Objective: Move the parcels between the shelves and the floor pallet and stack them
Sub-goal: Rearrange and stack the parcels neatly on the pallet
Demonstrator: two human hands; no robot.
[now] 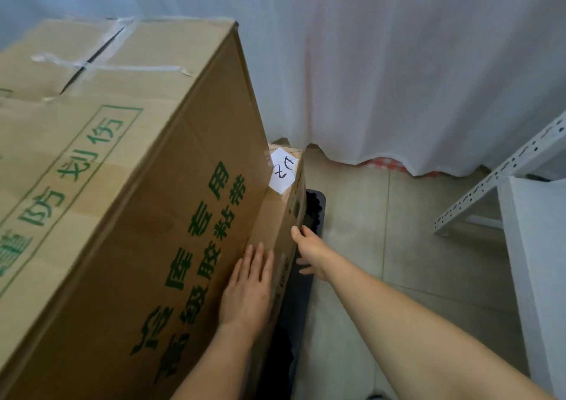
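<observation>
Pressing flat against the side of the big cardboard box (122,200) with the left hand (246,289), fingers (255,261) straight and close together, tips reaching up across the seam where it is leaning over the lower box (283,215) with the white label (283,169). Gripping the lower box's right edge with the right hand (309,251), thumb on the near face, remaining fingers curling round the far side and mostly hidden. Sitting on the black floor pallet (306,292) beside the white curtain (398,62) and the shelf upright (496,172).
</observation>
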